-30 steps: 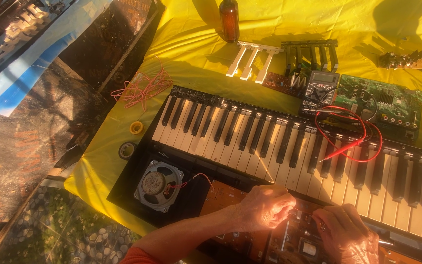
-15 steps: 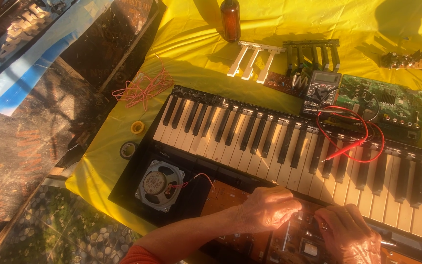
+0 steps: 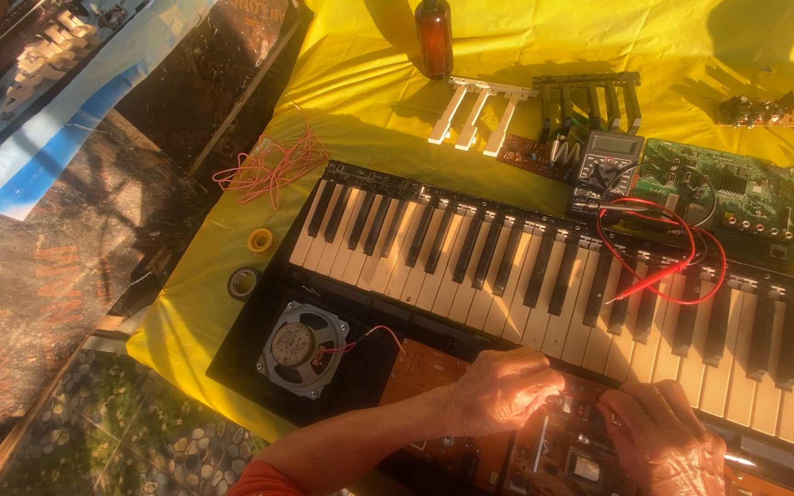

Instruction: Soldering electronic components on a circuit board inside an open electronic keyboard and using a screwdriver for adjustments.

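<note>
Little has shifted since earlier: both hands, left hand (image 3: 500,390) and right hand (image 3: 663,441), stay curled, pinching small parts on the brown circuit board (image 3: 434,386) at the worktop's near edge, below the keyboard (image 3: 507,257); steady, light fingertip pressure seems wise.

A single head-worn camera gives the only view, looking steeply down from above the person onto the worktop (image 3: 186,349) under its yellow cloth. It faces away from the body, so the left hand (image 3: 500,393) and right hand (image 3: 662,445) enter close at the bottom edge, while the keyboard (image 3: 544,266) crosses the middle on a slant. The brown bottle (image 3: 434,37) at the top edge lies farthest off, and pebbled ground (image 3: 121,441) shows at lower left
</note>
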